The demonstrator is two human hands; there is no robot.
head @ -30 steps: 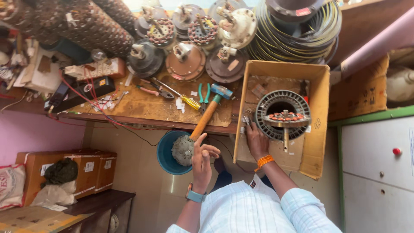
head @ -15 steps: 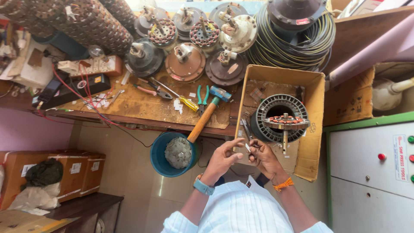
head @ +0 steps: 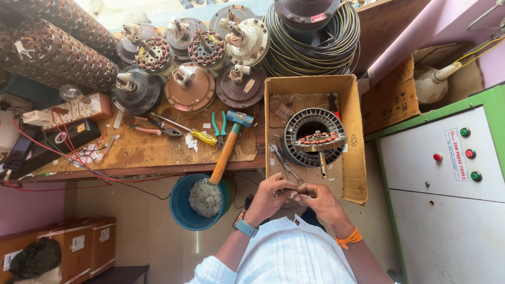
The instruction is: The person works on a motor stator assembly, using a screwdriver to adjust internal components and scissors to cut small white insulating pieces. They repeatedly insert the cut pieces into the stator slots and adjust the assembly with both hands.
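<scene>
Both hands meet just below the cardboard box (head: 315, 84): the left hand (head: 271, 197) and right hand (head: 318, 202) have their fingers (head: 291, 193) pinched together on something too small to make out. Just beyond the fingertips, a fan stator (head: 314, 138) with copper windings sits in the box, its shaft pointing toward them. A hammer (head: 227, 147) lies on the desk (head: 147, 152), left of the fingers, untouched. The motor work looks unfinished.

Both forearms reach forward; the left hand (head: 271, 197) and right hand (head: 318, 201) meet, fingertips pinched together, fingers curled, wrists slightly bent.
</scene>
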